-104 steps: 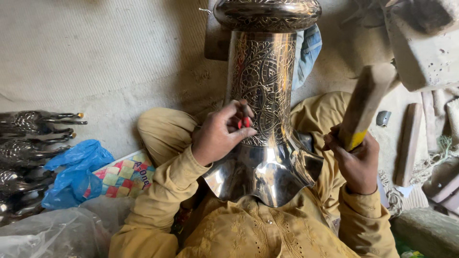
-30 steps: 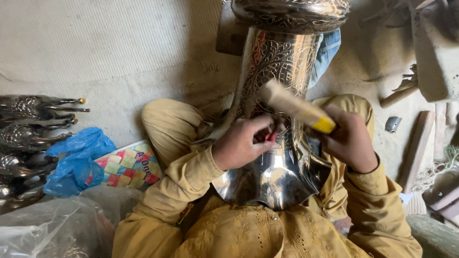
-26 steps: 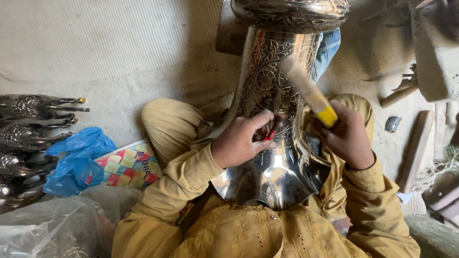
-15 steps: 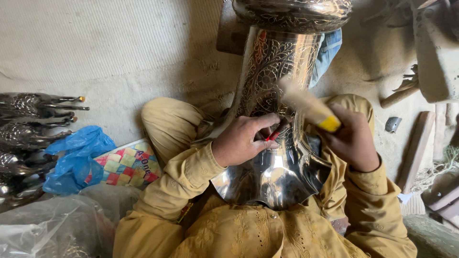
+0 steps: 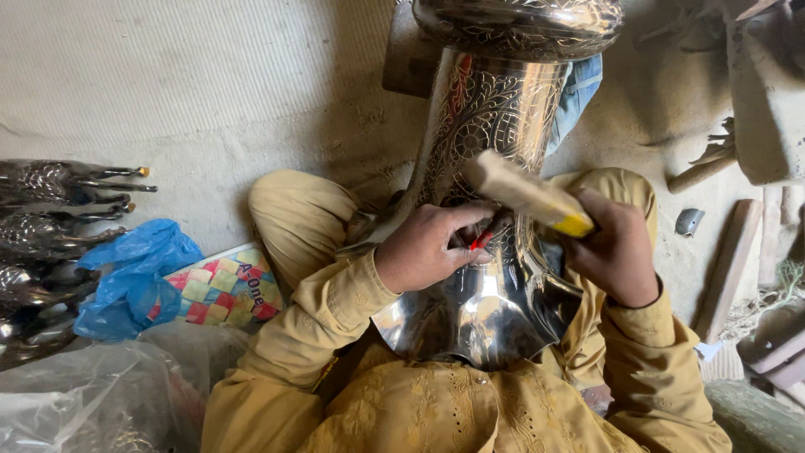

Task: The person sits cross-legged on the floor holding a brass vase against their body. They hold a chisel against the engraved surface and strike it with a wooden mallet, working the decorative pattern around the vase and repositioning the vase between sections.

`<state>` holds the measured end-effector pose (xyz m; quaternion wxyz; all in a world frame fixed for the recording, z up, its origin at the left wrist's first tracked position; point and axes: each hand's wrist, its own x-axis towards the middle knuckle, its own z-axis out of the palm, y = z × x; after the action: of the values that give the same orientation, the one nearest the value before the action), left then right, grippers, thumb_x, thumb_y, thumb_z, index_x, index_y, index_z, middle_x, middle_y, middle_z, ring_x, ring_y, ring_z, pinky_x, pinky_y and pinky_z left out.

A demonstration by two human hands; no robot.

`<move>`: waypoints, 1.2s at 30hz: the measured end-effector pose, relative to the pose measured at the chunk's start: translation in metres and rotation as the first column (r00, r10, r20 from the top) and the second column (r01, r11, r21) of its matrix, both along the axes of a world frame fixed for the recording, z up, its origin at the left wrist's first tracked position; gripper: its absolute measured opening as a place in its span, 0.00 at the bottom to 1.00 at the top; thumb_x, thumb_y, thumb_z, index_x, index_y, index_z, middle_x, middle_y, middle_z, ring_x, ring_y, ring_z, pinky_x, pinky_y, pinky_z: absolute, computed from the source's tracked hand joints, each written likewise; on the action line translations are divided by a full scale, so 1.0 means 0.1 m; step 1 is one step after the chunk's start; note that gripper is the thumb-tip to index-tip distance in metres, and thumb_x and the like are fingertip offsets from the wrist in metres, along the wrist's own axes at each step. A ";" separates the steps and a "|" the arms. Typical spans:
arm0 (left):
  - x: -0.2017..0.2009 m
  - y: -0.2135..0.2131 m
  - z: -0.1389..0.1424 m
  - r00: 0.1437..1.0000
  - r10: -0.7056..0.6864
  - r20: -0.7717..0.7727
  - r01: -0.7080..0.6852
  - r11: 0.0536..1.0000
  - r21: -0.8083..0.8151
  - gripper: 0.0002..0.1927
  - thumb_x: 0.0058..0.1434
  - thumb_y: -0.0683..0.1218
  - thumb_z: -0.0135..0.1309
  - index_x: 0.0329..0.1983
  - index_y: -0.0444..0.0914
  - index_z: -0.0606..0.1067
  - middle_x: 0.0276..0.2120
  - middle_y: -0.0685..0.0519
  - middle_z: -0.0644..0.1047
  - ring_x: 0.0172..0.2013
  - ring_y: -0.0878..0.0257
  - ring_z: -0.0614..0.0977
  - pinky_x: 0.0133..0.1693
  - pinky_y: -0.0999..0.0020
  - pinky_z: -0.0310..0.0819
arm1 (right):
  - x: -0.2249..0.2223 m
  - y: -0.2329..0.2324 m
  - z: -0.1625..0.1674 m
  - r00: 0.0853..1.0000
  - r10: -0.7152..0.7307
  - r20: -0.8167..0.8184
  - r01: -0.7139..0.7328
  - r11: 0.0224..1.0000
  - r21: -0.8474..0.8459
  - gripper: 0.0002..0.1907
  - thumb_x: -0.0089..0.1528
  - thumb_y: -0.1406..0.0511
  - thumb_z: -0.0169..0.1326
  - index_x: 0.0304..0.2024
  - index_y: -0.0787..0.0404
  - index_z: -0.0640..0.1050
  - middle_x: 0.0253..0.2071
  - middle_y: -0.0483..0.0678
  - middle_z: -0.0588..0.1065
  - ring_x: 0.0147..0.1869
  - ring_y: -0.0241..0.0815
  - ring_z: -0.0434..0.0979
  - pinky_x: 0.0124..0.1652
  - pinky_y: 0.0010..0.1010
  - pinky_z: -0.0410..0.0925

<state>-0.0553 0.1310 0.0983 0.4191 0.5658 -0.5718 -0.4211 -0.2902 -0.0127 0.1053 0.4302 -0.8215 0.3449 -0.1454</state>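
A tall shiny engraved metal vessel (image 5: 495, 126) lies along my lap, its flared polished end (image 5: 470, 323) toward my chest. My left hand (image 5: 428, 247) pinches a small red-handled punch (image 5: 480, 241) against the vessel's engraved neck. My right hand (image 5: 616, 247) grips a wooden mallet (image 5: 524, 191) with a yellow-tipped handle; its head is down by the punch. Both arms wear mustard-yellow sleeves.
Several ornate metal pieces (image 5: 50, 210) lie on the floor at far left, next to a blue plastic bag (image 5: 126, 277) and a checkered multicoloured packet (image 5: 222, 289). A clear plastic bag (image 5: 75, 403) sits at lower left. Wooden sticks and tools (image 5: 738, 252) lie at right.
The mallet swung from raised high at my right to down over the punch, and keeps bobbing in short strokes. My left hand stays on the punch at the vessel's neck.
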 end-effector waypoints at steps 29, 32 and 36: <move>-0.03 0.05 -0.05 0.999 0.031 -0.013 -0.031 0.999 -0.034 0.31 0.54 0.43 0.70 0.61 0.33 0.73 0.39 0.45 0.84 0.35 0.62 0.86 0.39 0.67 0.82 | -0.04 -0.11 -0.01 0.999 0.007 0.045 -0.007 1.000 -0.008 0.10 0.60 0.70 0.65 0.43 0.66 0.81 0.36 0.49 0.80 0.36 0.37 0.81 0.38 0.28 0.75; -0.04 0.04 -0.05 0.998 0.043 -0.045 -0.043 0.999 -0.013 0.32 0.53 0.43 0.71 0.61 0.33 0.74 0.40 0.45 0.84 0.34 0.63 0.86 0.40 0.67 0.82 | -0.06 -0.11 -0.05 0.997 0.063 -0.041 -0.056 0.988 0.144 0.17 0.55 0.69 0.65 0.47 0.66 0.81 0.35 0.49 0.82 0.32 0.37 0.79 0.33 0.30 0.74; -0.04 0.03 -0.03 1.000 0.024 -0.006 -0.023 0.996 0.083 0.33 0.52 0.44 0.70 0.62 0.34 0.74 0.40 0.46 0.83 0.31 0.62 0.83 0.35 0.67 0.81 | -0.08 -0.12 -0.09 0.989 0.044 0.138 -0.051 0.998 0.045 0.12 0.60 0.69 0.64 0.45 0.67 0.80 0.40 0.49 0.80 0.39 0.35 0.81 0.42 0.29 0.76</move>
<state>-0.0592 0.1345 0.0951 0.4022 0.5880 -0.5458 -0.4412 -0.2977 -0.0251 0.0964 0.4759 -0.8070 0.2982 -0.1828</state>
